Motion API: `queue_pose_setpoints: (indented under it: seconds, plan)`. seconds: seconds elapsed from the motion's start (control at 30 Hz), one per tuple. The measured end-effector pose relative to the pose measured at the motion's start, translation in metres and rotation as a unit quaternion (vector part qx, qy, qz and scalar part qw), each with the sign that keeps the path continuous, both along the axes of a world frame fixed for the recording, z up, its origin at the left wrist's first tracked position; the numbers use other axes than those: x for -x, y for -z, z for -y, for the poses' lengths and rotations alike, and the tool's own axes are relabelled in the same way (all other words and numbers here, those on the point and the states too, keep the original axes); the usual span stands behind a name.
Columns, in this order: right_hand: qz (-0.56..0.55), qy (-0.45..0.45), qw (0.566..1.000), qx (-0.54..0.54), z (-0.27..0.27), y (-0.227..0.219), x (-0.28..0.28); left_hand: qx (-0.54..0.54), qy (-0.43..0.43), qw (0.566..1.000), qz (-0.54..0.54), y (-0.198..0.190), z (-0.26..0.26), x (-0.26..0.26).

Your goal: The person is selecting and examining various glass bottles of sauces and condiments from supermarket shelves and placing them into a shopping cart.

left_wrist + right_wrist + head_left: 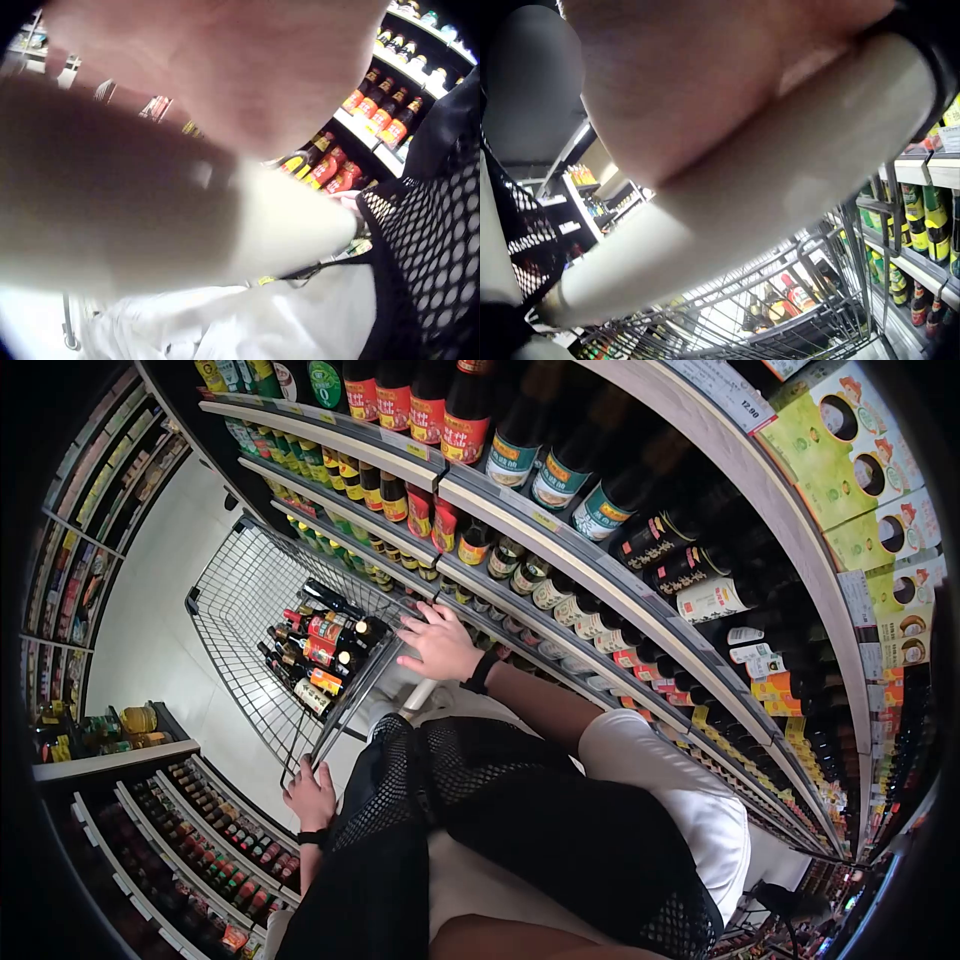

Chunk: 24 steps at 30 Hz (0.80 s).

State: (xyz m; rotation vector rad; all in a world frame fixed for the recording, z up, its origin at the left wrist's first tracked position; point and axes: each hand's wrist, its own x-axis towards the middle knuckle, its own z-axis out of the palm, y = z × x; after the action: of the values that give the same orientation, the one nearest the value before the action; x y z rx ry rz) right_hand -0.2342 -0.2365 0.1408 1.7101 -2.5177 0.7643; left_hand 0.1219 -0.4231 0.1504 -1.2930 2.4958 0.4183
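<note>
In the head view a wire shopping cart stands ahead, holding a heap of dark sauce bottles with red, orange and white labels. My right hand rests on the handle's shelf side, fingers spread forward. At the other end, my left hand lies over the handle with its fingers reaching forward. The right wrist view shows a palm pressing on the thick pale cart handle. Close up in the left wrist view, the other palm sits over the same handle, partly covering it.
Shelves packed with sauce bottles curve along my right side, close to the cart. Yellow-green boxes stand at upper right. Another bottle shelf is on the left. Pale floor runs ahead to a far shelf.
</note>
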Motion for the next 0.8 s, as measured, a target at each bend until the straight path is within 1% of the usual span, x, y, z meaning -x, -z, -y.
queue_pose_setpoints:
  seconds: [0.03,0.07,0.1,0.13,0.17,0.2,0.23,0.43,0.7,0.8]
  plan:
    - [-0.001,0.010,1.000,-0.026,0.001,-0.004,-0.001,0.039,-0.012,0.999,-0.030,0.009,-0.007,-0.001]
    - [-0.001,0.019,0.998,-0.052,0.001,-0.008,-0.001,0.038,-0.011,0.999,-0.026,0.013,-0.009,-0.002]
    - [-0.018,0.031,0.999,-0.021,0.003,-0.007,-0.001,0.046,-0.028,0.998,-0.033,0.015,-0.009,-0.002]
    - [-0.016,0.032,0.999,-0.022,0.004,-0.007,-0.002,0.053,-0.044,0.997,-0.041,0.017,-0.009,-0.001]
    - [-0.020,0.035,0.998,-0.038,0.003,-0.008,-0.002,0.070,-0.038,0.996,-0.048,0.018,-0.012,-0.002]
    - [-0.025,0.037,0.998,-0.053,0.002,-0.009,-0.003,0.068,-0.038,0.996,-0.047,0.018,-0.014,-0.003]
    - [-0.022,0.040,0.998,-0.040,0.002,-0.005,-0.003,0.066,-0.038,0.996,-0.054,0.017,-0.014,-0.004]
    - [-0.022,0.038,0.998,-0.048,-0.006,-0.004,-0.006,0.056,-0.042,0.994,-0.083,0.016,-0.019,-0.005]
    - [0.003,0.048,0.995,-0.087,-0.022,-0.008,-0.010,0.047,-0.052,0.995,-0.071,0.013,-0.035,-0.004]
    - [0.007,0.050,0.995,-0.082,-0.030,-0.009,-0.012,0.047,-0.054,0.994,-0.077,0.013,-0.043,-0.004]
